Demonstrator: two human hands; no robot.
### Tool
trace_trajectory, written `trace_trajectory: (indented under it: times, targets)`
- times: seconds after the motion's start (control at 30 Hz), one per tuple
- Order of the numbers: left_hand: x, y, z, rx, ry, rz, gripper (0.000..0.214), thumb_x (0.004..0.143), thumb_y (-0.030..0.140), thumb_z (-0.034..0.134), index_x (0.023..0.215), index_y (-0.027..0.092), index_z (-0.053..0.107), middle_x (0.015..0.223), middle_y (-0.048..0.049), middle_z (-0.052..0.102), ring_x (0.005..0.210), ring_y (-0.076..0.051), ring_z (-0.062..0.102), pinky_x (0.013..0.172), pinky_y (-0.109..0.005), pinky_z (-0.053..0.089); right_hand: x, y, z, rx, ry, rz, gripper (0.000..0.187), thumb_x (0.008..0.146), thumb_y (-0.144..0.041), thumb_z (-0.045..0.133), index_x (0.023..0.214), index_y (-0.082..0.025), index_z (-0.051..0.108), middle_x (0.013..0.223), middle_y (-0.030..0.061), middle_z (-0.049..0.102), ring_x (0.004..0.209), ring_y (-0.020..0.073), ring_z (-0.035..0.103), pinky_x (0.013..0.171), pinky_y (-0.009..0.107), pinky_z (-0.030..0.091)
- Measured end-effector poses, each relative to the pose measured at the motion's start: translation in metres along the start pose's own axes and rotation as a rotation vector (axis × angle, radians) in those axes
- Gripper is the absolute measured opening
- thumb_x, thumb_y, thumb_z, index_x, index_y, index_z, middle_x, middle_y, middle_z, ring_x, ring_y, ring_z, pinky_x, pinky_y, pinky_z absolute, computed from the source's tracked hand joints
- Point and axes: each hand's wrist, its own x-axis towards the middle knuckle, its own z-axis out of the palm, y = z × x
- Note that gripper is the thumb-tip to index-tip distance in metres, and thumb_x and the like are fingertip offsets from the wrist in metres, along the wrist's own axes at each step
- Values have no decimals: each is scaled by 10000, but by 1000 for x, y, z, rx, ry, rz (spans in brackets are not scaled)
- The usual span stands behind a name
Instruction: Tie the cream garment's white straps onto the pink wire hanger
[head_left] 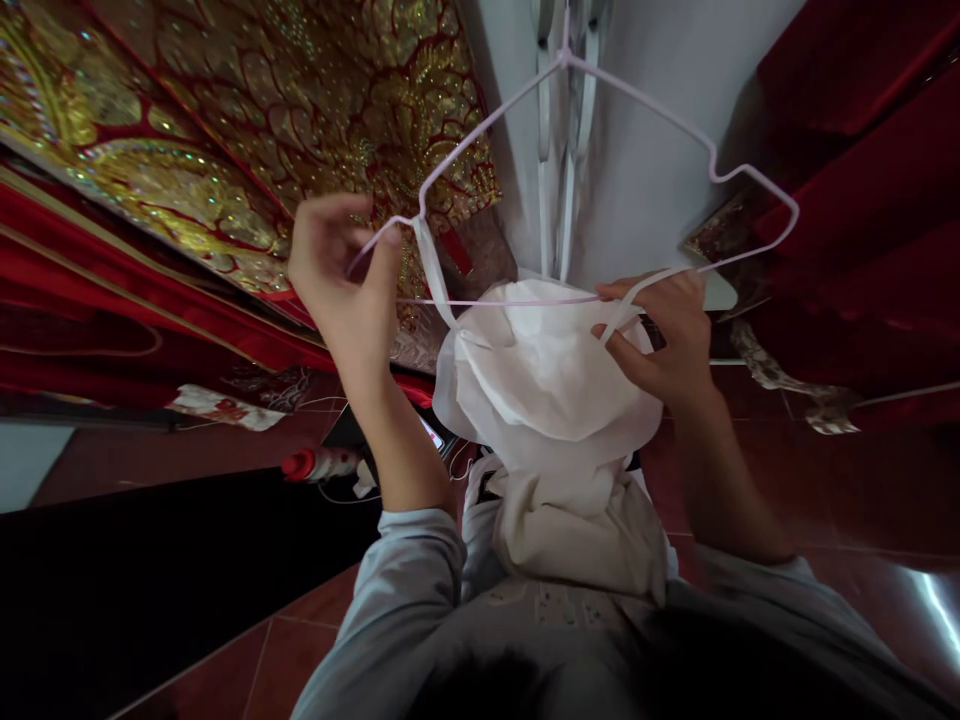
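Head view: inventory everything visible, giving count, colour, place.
Clothes hanger: 1, pink, upper centre
Strapped garment: 1, white, below hanger
Bunched fabric: count unclear, beige, lower centre
Sparkly garments: count unclear, red and gold, left
Hanging cloth: count unclear, dark red, right
Wall: 1, grey, behind hanger
Strips: count unclear, pale, behind hanger
Surface: 1, black, lower left
Bottle: 1, white and red, left
Lit screen: 1, pale, near bottle
Cables: several, white, near bottle
Floor tiles: several, reddish, bottom
Sleeves: 2, grey, bottom
Left hand: 1, at hanger's left
Right hand: 1, at strap
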Motion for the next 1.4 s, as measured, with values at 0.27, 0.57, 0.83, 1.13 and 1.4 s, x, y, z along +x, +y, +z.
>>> trace_trajectory:
  times: [0.27,0.57,0.83,1.13,1.4]
  targets:
    - [-58,-26,36,-488,47,-275,296,961,537,681,1051,271,587,821,-2,690,906,-200,746,856,-330,582,2,-3,0,4,86,-86,267,949,-396,690,1205,-329,725,1136,68,775,1079,314,720,1032,584,492]
    - [-55,-25,43,-495,79,-250,209,956,368,692,994,262,516,601,60,471,677,-175,668,660,-281,504,13,80,-50,118,636,44,286,926,-373,768,1208,-329,769,1080,19,782,983,260,755,850,474,585]
    - [-67,-18,61,-499,137,-233,271,942,396,697,1037,287,468,595,79,415,658,-168,640,655,-285,468,70,37,-56,46,261,131,245,730,-265,877,886,-232,691,747,-4,592,660,139,517,718,372,494]
    - [-69,-21,59,-491,116,-266,290,916,377,743,1033,282,495,616,69,498,707,-172,683,714,-289,529,19,0,-9,-3,77,-230,254,959,-295,645,1208,-254,677,1166,91,735,1163,278,681,1217,603,395]
    - [-88,-35,43,-209,90,-133,209,1000,415,659,1094,229,669,1008,-45,771,1092,-227,732,1078,-407,520,-8,-11,20,38,18,-38,286,961,-344,644,1246,-323,643,1247,38,724,1264,292,638,1243,617,373]
